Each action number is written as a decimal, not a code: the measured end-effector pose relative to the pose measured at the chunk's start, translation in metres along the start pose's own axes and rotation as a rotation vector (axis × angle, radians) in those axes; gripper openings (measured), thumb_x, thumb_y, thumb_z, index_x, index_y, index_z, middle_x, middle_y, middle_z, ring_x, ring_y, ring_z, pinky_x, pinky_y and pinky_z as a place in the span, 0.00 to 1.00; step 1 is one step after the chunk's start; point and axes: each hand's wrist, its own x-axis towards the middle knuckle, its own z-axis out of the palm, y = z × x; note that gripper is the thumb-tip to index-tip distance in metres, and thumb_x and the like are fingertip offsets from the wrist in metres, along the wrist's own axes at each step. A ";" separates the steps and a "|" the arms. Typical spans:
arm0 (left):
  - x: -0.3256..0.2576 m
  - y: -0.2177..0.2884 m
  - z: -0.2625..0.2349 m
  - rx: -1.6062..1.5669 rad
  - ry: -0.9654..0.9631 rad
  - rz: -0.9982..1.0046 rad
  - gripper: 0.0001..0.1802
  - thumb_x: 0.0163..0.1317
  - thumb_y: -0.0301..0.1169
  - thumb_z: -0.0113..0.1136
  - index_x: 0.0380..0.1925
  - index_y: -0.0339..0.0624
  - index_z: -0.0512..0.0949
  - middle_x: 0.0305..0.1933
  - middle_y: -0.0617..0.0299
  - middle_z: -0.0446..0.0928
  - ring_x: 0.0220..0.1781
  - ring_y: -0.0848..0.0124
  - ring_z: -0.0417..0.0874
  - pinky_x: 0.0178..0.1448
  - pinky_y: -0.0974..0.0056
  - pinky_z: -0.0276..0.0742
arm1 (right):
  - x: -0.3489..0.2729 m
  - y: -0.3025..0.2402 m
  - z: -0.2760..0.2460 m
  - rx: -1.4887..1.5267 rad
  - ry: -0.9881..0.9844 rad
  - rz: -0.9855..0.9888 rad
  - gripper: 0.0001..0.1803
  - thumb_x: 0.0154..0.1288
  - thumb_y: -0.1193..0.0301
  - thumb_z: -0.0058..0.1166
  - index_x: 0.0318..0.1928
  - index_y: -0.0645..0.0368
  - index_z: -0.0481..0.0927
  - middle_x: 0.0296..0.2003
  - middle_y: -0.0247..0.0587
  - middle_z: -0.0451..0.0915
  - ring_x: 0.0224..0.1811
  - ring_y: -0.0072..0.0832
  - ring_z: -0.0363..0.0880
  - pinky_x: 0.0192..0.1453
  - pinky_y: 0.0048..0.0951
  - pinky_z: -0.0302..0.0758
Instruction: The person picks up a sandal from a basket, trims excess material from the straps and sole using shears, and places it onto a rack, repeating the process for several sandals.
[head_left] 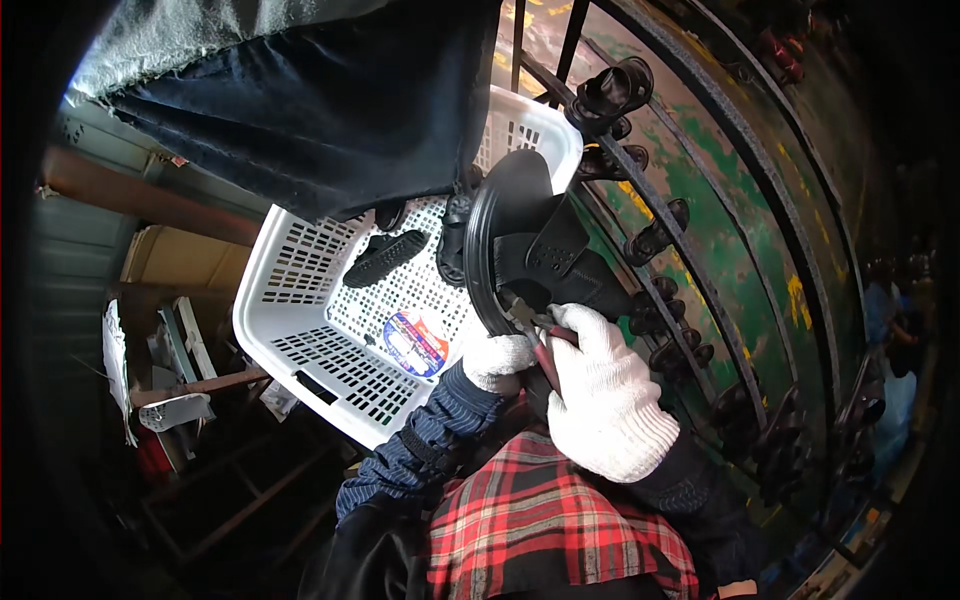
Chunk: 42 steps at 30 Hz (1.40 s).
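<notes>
A black sandal (525, 235) is held up in front of me, its thick grooved sole edge toward the left. My left hand (497, 362), in a white knit glove, grips the sandal's lower end. With my gloved right hand (612, 400) I hold red-handled pliers (541, 345). Their metal jaws touch the sandal near its lower end; whether they pinch anything there is too small to tell. Beyond my left hand stands a white perforated plastic basket (262, 290). Several black sandals lie in it, one of them sole up (385, 258).
A dark cloth (330, 110) hangs over the basket's far side. To the right, black metal rack rails (690, 265) carry several black sandals (655, 232) above a worn green floor (765, 290). At left are a rusty beam (140, 195) and cardboard (180, 258).
</notes>
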 end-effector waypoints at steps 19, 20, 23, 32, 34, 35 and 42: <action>0.048 -0.007 0.040 -0.244 -0.169 0.022 0.53 0.41 0.28 0.65 0.72 0.37 0.55 0.71 0.43 0.63 0.65 0.52 0.75 0.69 0.51 0.74 | 0.004 0.057 -0.012 1.045 0.522 -0.113 0.18 0.56 0.85 0.57 0.48 0.69 0.74 0.52 0.45 0.78 0.51 0.27 0.78 0.59 0.30 0.75; 0.047 -0.006 0.042 -0.252 -0.131 -0.005 0.53 0.40 0.27 0.64 0.72 0.38 0.54 0.71 0.43 0.62 0.65 0.52 0.75 0.70 0.51 0.73 | 0.004 0.068 -0.016 0.973 0.478 0.009 0.23 0.57 0.84 0.56 0.55 0.69 0.71 0.56 0.47 0.76 0.55 0.30 0.78 0.61 0.31 0.74; 0.048 -0.002 0.042 -0.293 -0.037 -0.098 0.51 0.37 0.26 0.60 0.70 0.37 0.59 0.68 0.42 0.67 0.66 0.48 0.73 0.73 0.47 0.68 | 0.003 0.090 0.000 0.902 0.356 0.261 0.32 0.63 0.78 0.55 0.67 0.69 0.63 0.62 0.50 0.73 0.60 0.33 0.75 0.66 0.35 0.70; 0.077 -0.038 -0.026 -0.109 0.182 -0.184 0.33 0.54 0.24 0.57 0.64 0.35 0.68 0.60 0.46 0.76 0.60 0.53 0.79 0.68 0.50 0.73 | -0.020 0.146 0.119 1.862 0.010 0.752 0.29 0.55 0.83 0.51 0.61 0.65 0.73 0.53 0.38 0.79 0.56 0.30 0.77 0.64 0.32 0.71; 0.088 -0.042 -0.045 -0.032 0.154 0.004 0.35 0.57 0.27 0.61 0.66 0.33 0.66 0.66 0.48 0.71 0.66 0.56 0.74 0.72 0.53 0.67 | 0.007 0.146 0.107 1.814 0.079 0.726 0.29 0.55 0.83 0.51 0.61 0.65 0.73 0.53 0.38 0.79 0.56 0.30 0.77 0.63 0.31 0.71; 0.092 -0.038 -0.045 -0.039 0.141 0.040 0.36 0.57 0.28 0.63 0.66 0.32 0.65 0.68 0.48 0.69 0.67 0.56 0.72 0.73 0.53 0.65 | 0.022 0.149 0.101 1.765 0.153 0.701 0.28 0.55 0.83 0.51 0.60 0.65 0.74 0.53 0.38 0.79 0.55 0.30 0.77 0.63 0.31 0.71; 0.044 0.031 -0.151 0.135 0.431 -0.033 0.42 0.61 0.38 0.65 0.72 0.40 0.56 0.62 0.45 0.75 0.55 0.54 0.81 0.63 0.48 0.74 | 0.229 0.197 0.110 1.776 0.241 0.262 0.22 0.62 0.79 0.53 0.58 0.63 0.75 0.50 0.41 0.81 0.49 0.32 0.82 0.57 0.35 0.79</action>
